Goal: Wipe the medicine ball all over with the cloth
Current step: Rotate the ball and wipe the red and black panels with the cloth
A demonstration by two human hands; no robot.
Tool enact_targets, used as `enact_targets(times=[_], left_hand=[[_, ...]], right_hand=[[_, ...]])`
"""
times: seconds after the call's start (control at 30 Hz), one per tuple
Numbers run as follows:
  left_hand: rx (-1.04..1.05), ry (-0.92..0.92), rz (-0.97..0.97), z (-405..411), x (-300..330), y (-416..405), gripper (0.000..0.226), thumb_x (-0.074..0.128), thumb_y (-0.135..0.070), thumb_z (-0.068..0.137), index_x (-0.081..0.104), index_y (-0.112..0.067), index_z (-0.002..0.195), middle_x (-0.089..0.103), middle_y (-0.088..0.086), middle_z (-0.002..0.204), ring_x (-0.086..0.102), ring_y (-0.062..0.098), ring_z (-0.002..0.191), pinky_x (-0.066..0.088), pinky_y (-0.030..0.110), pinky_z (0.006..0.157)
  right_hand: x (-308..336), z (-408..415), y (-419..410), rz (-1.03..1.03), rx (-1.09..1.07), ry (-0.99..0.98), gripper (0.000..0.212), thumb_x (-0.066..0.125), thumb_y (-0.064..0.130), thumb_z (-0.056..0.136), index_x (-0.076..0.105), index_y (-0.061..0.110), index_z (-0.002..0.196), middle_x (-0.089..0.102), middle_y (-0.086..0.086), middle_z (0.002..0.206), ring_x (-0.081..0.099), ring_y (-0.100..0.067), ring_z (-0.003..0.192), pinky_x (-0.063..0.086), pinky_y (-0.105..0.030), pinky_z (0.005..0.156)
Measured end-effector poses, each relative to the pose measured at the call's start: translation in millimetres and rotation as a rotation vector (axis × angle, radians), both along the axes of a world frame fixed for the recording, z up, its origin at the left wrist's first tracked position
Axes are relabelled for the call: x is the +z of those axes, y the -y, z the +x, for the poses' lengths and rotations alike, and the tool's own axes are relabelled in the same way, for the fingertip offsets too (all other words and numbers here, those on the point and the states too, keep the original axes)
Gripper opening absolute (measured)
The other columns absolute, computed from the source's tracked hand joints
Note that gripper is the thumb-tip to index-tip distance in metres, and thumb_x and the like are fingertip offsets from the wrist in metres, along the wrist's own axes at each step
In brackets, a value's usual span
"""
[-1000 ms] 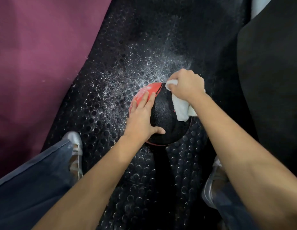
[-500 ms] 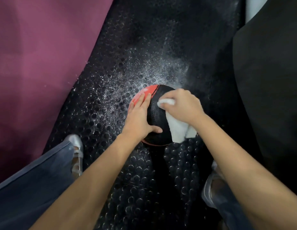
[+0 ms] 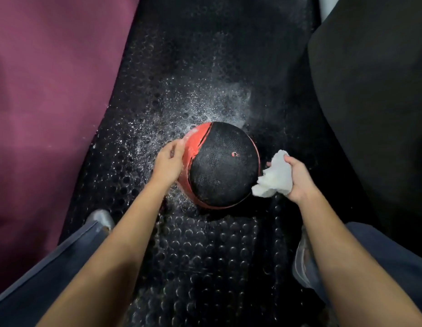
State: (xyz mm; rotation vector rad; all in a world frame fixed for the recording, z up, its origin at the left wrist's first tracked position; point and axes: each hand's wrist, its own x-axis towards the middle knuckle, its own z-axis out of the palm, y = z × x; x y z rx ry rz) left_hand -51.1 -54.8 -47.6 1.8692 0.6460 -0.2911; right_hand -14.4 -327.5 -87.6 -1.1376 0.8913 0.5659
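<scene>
A black and red medicine ball (image 3: 223, 166) sits on a black studded rubber mat (image 3: 205, 256) between my feet. My left hand (image 3: 168, 162) presses against the ball's red left side, fingers curved around it. My right hand (image 3: 298, 179) grips a crumpled white cloth (image 3: 273, 178) beside the ball's right side, the cloth touching or nearly touching the ball's edge. The ball's top, black with a small red valve spot, is uncovered.
White powder or droplets (image 3: 181, 109) speckle the mat behind and left of the ball. A maroon surface (image 3: 52, 90) rises on the left, a dark padded surface (image 3: 375, 102) on the right. My shoes (image 3: 100, 218) and jeans flank the ball.
My right hand took the cloth from the ball's top down to its right side. My left hand slid from the top to the left side. The view came closer.
</scene>
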Motion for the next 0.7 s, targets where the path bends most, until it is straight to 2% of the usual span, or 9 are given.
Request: enact_targets(times=[0.07,0.17,0.23,0.3,0.4,0.47,0.57,0.63,0.7], left_hand=[[0.143,-0.078,-0.125,4,-9,4,0.051,0.028,-0.044,0.104,0.041,-0.014,0.143,0.049,0.010,0.139,0.046,0.026,0.127,0.036,0.042,0.106],[0.262,-0.180,-0.271,12,-29,2,0.061,0.020,-0.055,0.100,0.044,-0.018,0.143,0.053,0.015,0.137,0.048,0.032,0.129,0.034,0.047,0.112],[0.261,-0.259,-0.329,17,-40,-5,0.069,0.020,-0.064,0.096,0.049,-0.018,0.138,0.059,0.016,0.130,0.054,0.032,0.123,0.036,0.052,0.110],[0.184,-0.386,-0.347,17,-49,-15,0.081,0.023,-0.076,0.087,0.048,-0.020,0.140,0.057,0.012,0.134,0.050,0.035,0.126,0.033,0.058,0.110],[0.122,-0.521,-0.396,14,-57,-25,0.099,0.029,-0.089,0.069,0.040,-0.025,0.144,0.047,0.010,0.139,0.042,0.041,0.130,0.040,0.063,0.100],[0.190,-0.503,-0.430,10,-63,-28,0.094,0.032,-0.086,0.070,0.043,-0.026,0.141,0.049,0.011,0.135,0.043,0.040,0.128,0.044,0.062,0.095],[0.289,-0.499,-0.505,4,-73,-30,0.076,0.033,-0.081,0.080,0.059,-0.023,0.124,0.058,0.007,0.122,0.048,0.036,0.123,0.044,0.058,0.091],[0.308,-0.487,-0.606,0,-78,-32,0.073,0.035,-0.078,0.082,0.067,-0.021,0.114,0.067,0.012,0.120,0.057,0.033,0.113,0.046,0.056,0.092],[0.295,-0.408,-0.671,0,-80,-29,0.063,0.033,-0.069,0.090,0.071,-0.019,0.101,0.073,0.012,0.107,0.066,0.027,0.096,0.049,0.046,0.086]], right_hand=[[-11,4,-7,0.030,-0.003,-0.014,0.036,0.040,0.037,0.095,0.061,0.009,0.085,0.067,-0.007,0.066,0.065,-0.020,0.058,0.049,-0.033,0.068],[-32,2,-15,0.132,-0.071,-0.042,0.028,0.047,0.033,0.087,0.061,0.009,0.086,0.065,-0.007,0.069,0.063,-0.021,0.064,0.051,-0.031,0.069],[-46,2,-18,0.193,-0.094,-0.039,0.028,0.047,0.031,0.087,0.065,0.010,0.080,0.066,-0.006,0.068,0.064,-0.020,0.062,0.053,-0.027,0.065],[-59,1,-24,0.238,-0.076,-0.022,0.035,0.046,0.032,0.090,0.068,0.012,0.072,0.067,-0.006,0.067,0.065,-0.021,0.060,0.055,-0.027,0.060],[-69,1,-36,0.315,-0.107,0.014,0.029,0.047,0.035,0.090,0.061,0.012,0.081,0.068,-0.006,0.069,0.066,-0.022,0.064,0.056,-0.029,0.061],[-68,0,-42,0.328,-0.106,0.022,0.029,0.043,0.034,0.093,0.057,0.011,0.081,0.067,-0.008,0.065,0.066,-0.022,0.058,0.055,-0.028,0.054],[-55,-6,-46,0.367,-0.111,0.058,0.046,0.033,0.027,0.097,0.060,0.011,0.064,0.061,-0.007,0.053,0.060,-0.018,0.041,0.046,-0.022,0.036],[-45,-9,-46,0.324,-0.100,0.118,0.048,0.036,0.023,0.094,0.061,0.018,0.052,0.055,-0.001,0.050,0.056,-0.012,0.040,0.046,-0.018,0.039],[-32,-14,-45,0.284,-0.094,0.171,0.053,0.036,0.023,0.094,0.064,0.018,0.048,0.056,0.002,0.049,0.057,-0.010,0.043,0.047,-0.016,0.045]])
